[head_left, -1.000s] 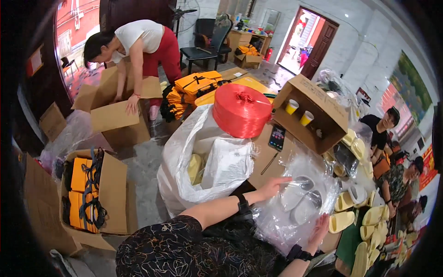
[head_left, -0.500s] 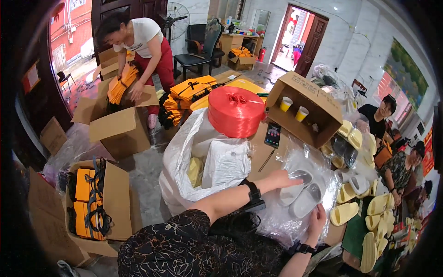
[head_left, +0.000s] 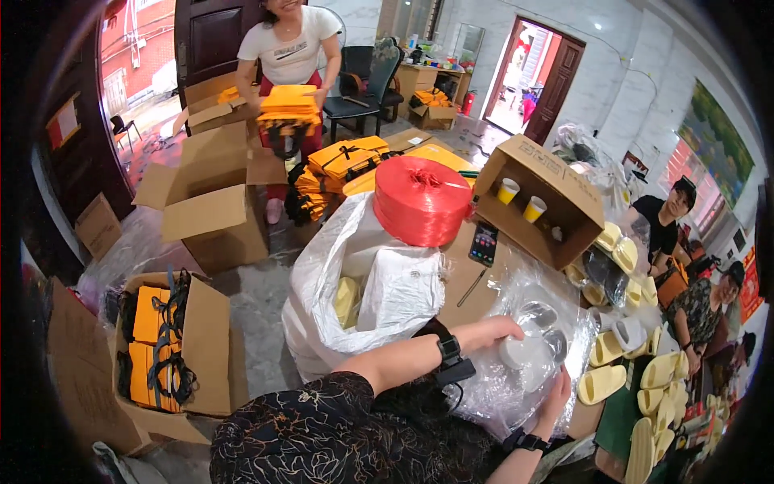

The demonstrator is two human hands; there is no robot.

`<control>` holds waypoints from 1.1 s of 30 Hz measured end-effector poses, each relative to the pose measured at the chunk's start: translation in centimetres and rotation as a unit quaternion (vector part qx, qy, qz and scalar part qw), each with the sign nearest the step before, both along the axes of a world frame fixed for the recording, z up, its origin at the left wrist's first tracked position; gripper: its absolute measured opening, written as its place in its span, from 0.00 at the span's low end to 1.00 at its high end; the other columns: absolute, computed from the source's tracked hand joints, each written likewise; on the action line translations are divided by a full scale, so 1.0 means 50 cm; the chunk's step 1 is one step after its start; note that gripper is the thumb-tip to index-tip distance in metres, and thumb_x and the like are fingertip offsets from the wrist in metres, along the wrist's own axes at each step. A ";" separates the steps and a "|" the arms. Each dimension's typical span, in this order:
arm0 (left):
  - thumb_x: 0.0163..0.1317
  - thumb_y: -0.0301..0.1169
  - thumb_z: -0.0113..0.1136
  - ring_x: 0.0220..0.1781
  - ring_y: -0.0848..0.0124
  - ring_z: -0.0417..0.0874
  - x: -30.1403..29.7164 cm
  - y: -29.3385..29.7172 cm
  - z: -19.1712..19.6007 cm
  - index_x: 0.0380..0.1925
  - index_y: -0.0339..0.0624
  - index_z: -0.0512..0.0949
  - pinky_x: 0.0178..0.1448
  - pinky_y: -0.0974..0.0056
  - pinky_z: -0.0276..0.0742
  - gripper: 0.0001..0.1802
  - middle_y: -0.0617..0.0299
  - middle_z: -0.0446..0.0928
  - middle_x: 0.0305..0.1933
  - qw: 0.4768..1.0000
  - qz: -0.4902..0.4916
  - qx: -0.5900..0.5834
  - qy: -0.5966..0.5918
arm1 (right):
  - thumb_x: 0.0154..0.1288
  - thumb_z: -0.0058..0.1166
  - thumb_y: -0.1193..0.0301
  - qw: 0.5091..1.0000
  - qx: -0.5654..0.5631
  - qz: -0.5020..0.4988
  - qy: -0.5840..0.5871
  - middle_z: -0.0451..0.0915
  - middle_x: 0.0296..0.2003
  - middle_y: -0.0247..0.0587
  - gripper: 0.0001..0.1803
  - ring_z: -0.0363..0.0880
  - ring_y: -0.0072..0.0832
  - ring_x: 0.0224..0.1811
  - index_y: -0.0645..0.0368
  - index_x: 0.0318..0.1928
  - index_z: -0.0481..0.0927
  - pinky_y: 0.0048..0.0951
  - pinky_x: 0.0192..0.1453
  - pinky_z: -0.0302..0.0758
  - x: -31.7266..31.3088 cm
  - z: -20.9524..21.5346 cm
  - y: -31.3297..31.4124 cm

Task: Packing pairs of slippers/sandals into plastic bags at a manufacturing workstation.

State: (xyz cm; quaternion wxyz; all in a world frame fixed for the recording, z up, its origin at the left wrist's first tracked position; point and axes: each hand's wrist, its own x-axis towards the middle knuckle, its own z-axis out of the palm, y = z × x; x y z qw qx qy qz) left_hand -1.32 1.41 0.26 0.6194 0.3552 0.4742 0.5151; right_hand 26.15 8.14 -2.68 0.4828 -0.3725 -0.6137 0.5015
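Observation:
A pair of light grey slippers (head_left: 522,351) lies on the work table, hazy under thin clear film. Around and beneath them spreads a clear plastic bag (head_left: 484,387), wrinkled and shiny. My left hand (head_left: 498,329) reaches in from the left, its fingers closed on the film at the slippers' upper left side. Close to the slippers' lower right side is my right hand (head_left: 555,391), fingers bent together at the bag's edge. Exactly how much film each hand grips is hard to see.
Left of the slippers stands a white sack (head_left: 310,310), with a red twine roll (head_left: 423,202) above it. A phone (head_left: 484,244) and cardboard box (head_left: 556,181) lie beyond; yellow slippers (head_left: 601,384) crowd the right. A co-worker (head_left: 290,52) holds orange bags (head_left: 289,105) by open cartons.
The grey slippers have turned and now look covered by film. My left hand has shifted slightly right and down. The co-worker has straightened up, lifting the orange bags out of the carton.

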 end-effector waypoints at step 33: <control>0.56 0.26 0.67 0.41 0.75 0.82 0.095 -0.130 0.129 0.52 0.33 0.75 0.47 0.67 0.79 0.23 0.61 0.81 0.43 0.970 0.111 0.182 -0.116 | 0.75 0.34 0.44 0.934 -0.151 0.097 0.310 0.62 0.69 0.42 0.38 0.63 0.35 0.69 0.60 0.71 0.58 0.42 0.72 0.61 0.022 -0.047 0.012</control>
